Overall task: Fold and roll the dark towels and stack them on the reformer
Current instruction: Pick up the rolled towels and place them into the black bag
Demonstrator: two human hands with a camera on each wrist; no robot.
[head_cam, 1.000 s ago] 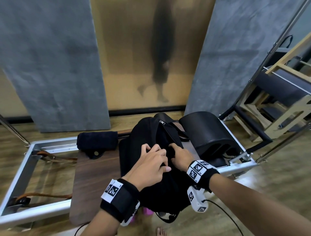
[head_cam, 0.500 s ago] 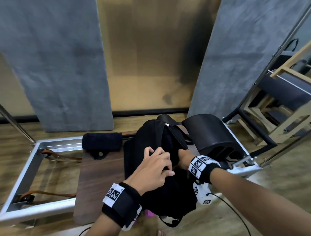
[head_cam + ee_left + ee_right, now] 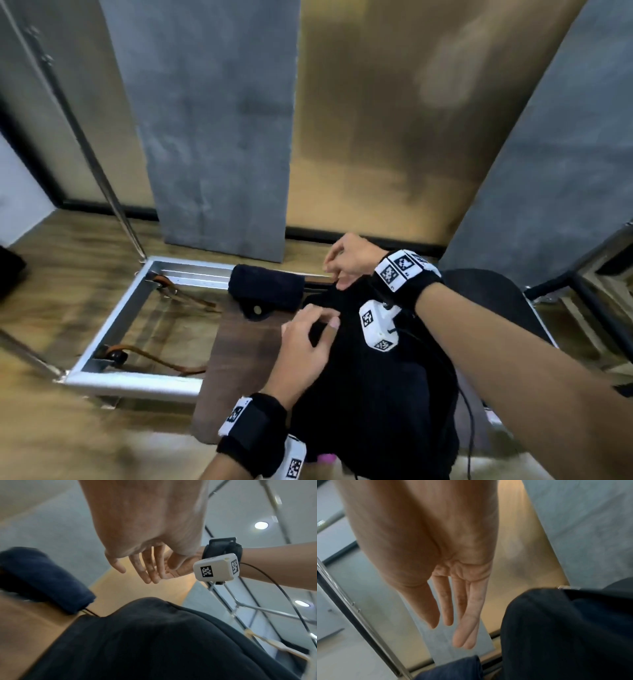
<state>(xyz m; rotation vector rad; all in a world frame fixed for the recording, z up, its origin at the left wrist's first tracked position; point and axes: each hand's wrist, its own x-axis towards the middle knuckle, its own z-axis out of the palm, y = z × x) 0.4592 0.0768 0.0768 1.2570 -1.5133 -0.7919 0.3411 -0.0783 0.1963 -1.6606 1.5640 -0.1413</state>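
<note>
One rolled dark towel point(image 3: 266, 287) lies across the far edge of the reformer's wooden carriage point(image 3: 239, 353). A black backpack point(image 3: 376, 394) stands on the carriage just right of it. My left hand point(image 3: 318, 320) hovers at the bag's upper left side, fingers relaxed, holding nothing. My right hand point(image 3: 337, 270) is above the bag's top, near the towel's right end, also holding nothing. The left wrist view shows straight left fingers point(image 3: 147, 566) over the bag point(image 3: 154, 642), with the towel point(image 3: 42, 580) at left. The right wrist view shows straight right fingers point(image 3: 467, 622) beside the bag point(image 3: 565, 635).
The reformer's metal frame point(image 3: 113, 377) with leather straps point(image 3: 164, 366) lies open at left. A black arc barrel point(image 3: 496, 301) stands behind the bag at right. A slanted metal pole point(image 3: 85, 144) rises at left. Grey wall panels point(image 3: 219, 137) stand behind.
Both hands have let go of the backpack's top. The right hand rose and moved towards the bag's far edge; the left shifted to its left side. The head view swung left.
</note>
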